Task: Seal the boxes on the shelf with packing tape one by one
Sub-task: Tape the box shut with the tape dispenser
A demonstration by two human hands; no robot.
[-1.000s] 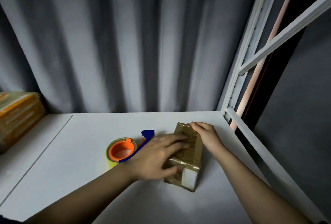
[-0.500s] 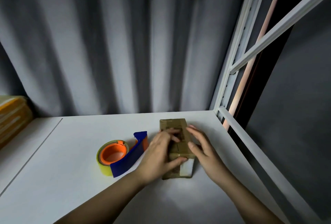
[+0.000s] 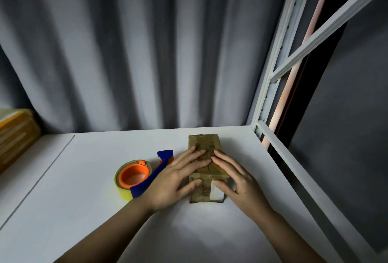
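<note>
A grey pleated curtain (image 3: pixel 130 52) hangs behind the white shelf (image 3: pixel 84 210) in front of you, and a white metal rack frame (image 3: pixel 270 86) rises at its right edge. On the shelf, right of centre, lies 1 small brown cardboard box (image 3: pixel 206 168), long side running away from you, glossy tape over its top and a white label on its near end. Both your hands rest on it. Your left hand (image 3: pixel 178 180) lies flat on the left half of the top, fingers straight and pressing down, thumb against the near end face. Your right hand (image 3: pixel 237 178) mirrors it on the right half, fingers straight on the top, thumb on the white label. Neither grip is curled round the box; both are spread flat against it, fingertips almost meeting along the box's middle seam. Just left of your left hand sits the tape dispenser (image 3: pixel 138 176), a yellow roll on an orange hub with a blue handle, on the shelf and apart from the box. At the far left edge, well apart, stands a stack of orange-brown boxes (image 3: pixel 14 136).
</note>
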